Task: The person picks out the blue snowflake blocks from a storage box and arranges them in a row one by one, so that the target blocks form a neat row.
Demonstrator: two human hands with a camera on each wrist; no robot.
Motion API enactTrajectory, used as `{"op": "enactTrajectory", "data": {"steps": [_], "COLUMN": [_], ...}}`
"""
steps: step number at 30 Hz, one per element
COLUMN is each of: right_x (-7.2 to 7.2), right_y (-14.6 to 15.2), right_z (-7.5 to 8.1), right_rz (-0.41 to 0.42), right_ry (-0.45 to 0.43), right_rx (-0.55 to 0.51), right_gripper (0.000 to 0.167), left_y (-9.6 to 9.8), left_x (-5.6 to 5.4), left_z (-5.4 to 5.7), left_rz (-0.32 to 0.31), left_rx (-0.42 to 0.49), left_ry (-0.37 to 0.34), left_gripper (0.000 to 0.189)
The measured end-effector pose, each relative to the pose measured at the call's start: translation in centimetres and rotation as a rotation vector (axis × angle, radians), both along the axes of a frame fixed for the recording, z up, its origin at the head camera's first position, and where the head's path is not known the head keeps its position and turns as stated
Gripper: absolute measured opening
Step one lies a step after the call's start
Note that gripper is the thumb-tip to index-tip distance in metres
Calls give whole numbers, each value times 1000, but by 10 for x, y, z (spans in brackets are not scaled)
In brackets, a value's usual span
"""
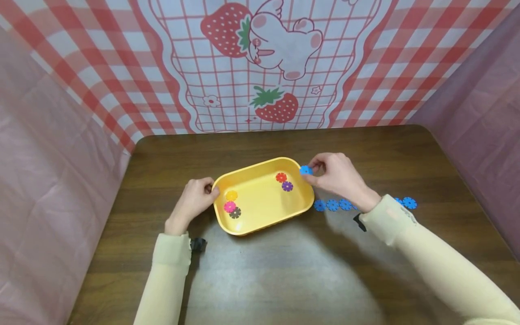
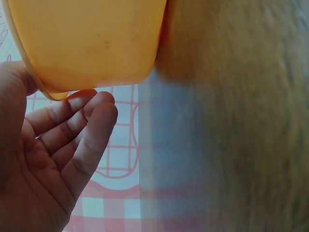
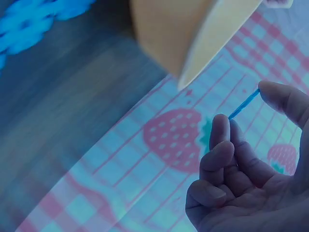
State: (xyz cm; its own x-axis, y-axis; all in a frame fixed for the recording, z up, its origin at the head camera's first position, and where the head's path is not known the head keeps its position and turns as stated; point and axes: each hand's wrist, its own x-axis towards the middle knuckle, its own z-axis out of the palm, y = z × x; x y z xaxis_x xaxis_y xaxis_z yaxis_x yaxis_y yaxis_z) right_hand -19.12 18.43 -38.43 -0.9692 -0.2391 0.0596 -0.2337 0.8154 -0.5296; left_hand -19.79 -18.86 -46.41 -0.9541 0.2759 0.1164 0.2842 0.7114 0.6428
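Observation:
A yellow plastic tray (image 1: 260,198) with raised walls sits mid-table. My left hand (image 1: 195,201) pinches its left rim, the thumb on the rim and the fingers under it in the left wrist view. Between the thumb and fingertips of my right hand (image 1: 335,174) is a blue snowflake disc (image 1: 306,170), held by the tray's right rim; the right wrist view shows this disc (image 3: 245,103) edge-on. Inside the tray lie a red disc (image 1: 281,177) and a purple disc (image 1: 287,186) at right, with a yellow disc (image 1: 231,195), a pink disc (image 1: 229,206) and a dark brown disc (image 1: 235,212) at left.
A row of several blue snowflake discs (image 1: 332,205) lies on the wooden table (image 1: 284,280) to the right of the tray, partly hidden under my right wrist. Behind the table hangs a checked strawberry cloth (image 1: 227,95), with pink curtains (image 1: 53,158) at the sides.

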Motion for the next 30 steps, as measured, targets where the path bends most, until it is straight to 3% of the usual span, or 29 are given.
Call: {"op": "enactTrajectory", "data": {"steps": [6,15,23,30], "right_x": [17,37,54,62], "right_y": [47,124,178,217], "right_z": [-2,-2,-22,-42], "right_rz": [-93,-271,-379,-422], "right_ry": [59,33,59,26], "right_rx": [13,53,99,125], "right_gripper": [36,50,48,47], "left_y": [1,2,1,3], "left_x": [1,1,1,2], "left_z": [0,0,0,0], "left_rz": [0,-1,8,20], "left_rx": [2,5,6,3], "left_ry": [-24,-21,-32,-60], "left_gripper": [12,13,14,13]}}
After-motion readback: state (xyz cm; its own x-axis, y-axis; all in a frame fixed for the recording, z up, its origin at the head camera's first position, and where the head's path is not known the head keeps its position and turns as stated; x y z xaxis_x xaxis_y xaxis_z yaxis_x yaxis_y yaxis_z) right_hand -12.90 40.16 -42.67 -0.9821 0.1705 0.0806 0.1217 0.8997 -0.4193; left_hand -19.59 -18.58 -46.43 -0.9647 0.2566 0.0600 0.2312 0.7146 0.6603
